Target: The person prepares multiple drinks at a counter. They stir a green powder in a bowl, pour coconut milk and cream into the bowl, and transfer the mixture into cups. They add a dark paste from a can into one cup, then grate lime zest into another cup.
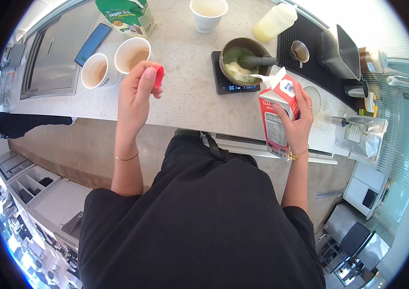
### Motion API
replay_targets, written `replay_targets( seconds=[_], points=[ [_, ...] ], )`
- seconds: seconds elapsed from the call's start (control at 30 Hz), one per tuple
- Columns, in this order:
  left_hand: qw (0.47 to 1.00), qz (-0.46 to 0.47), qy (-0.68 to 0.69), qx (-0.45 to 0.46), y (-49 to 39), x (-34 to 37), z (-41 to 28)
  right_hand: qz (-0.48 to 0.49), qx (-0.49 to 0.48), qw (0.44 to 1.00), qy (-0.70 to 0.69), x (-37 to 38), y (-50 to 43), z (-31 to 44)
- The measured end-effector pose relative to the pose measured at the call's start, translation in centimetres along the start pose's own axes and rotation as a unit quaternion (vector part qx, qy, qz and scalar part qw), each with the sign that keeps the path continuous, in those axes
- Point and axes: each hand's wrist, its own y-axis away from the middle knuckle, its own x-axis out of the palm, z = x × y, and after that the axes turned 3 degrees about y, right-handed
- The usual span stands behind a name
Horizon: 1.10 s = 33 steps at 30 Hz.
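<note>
My right hand (294,121) grips a red and white milk carton (275,124), tilted so that a white stream runs from its spout. The stream lands in a dark bowl (225,68) holding green liquid (234,57) with a white patch in it. Inside the bowl rests a matcha whisk or frother with a dark handle (266,61), leaning on the rim. Under the bowl sits a black digital scale (222,87) with a lit display. My left hand (137,92) pinches a small red cap (158,76) above the counter, near the paper cups.
Two paper cups (94,72) with brown residue stand left, beside a phone (93,44) and a green bag (128,16). Behind are another cup (208,16) and a squeeze bottle (275,23). A black mat (293,34) carries a small metal cup (299,52). A person's dark sleeve (27,124) shows left.
</note>
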Motion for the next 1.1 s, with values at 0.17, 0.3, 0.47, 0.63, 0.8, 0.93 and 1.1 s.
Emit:
replay_targets(
  seconds=[0.17, 0.3, 0.47, 0.63, 0.8, 0.93, 1.1],
  points=[
    [0.999, 0.021, -0.033, -0.017, 0.4, -0.2, 0.0, 0.028, 0.021, 0.999, -0.002, -0.2, 0.1, 0.1],
    [1.000, 0.018, -0.012, -0.018, 0.7, 0.5, 0.4, 0.027, 0.014, 0.999, 0.009, -0.2, 0.0, 0.2],
    [0.999, 0.031, -0.006, -0.012, 0.7, 1.2, 0.4, 0.006, 0.002, 1.000, 0.006, -0.2, -0.2, 0.1],
    [0.999, 0.046, 0.001, -0.006, 0.6, 2.1, 0.4, 0.017, 0.007, 1.000, 0.002, -0.3, -0.1, -0.1],
    [0.997, 0.068, 0.033, 0.014, -0.5, 4.4, 0.6, -0.041, -0.026, 0.999, -0.019, -0.2, -0.1, 0.1],
    [0.987, 0.159, 0.030, 0.000, -2.9, 7.5, 0.2, -0.074, -0.064, 0.994, -0.049, -0.5, -0.2, 0.8],
    [0.966, 0.253, 0.018, 0.043, -5.8, 11.4, -1.4, -0.057, -0.073, 0.986, -0.141, -1.1, 0.1, 2.2]
  ],
)
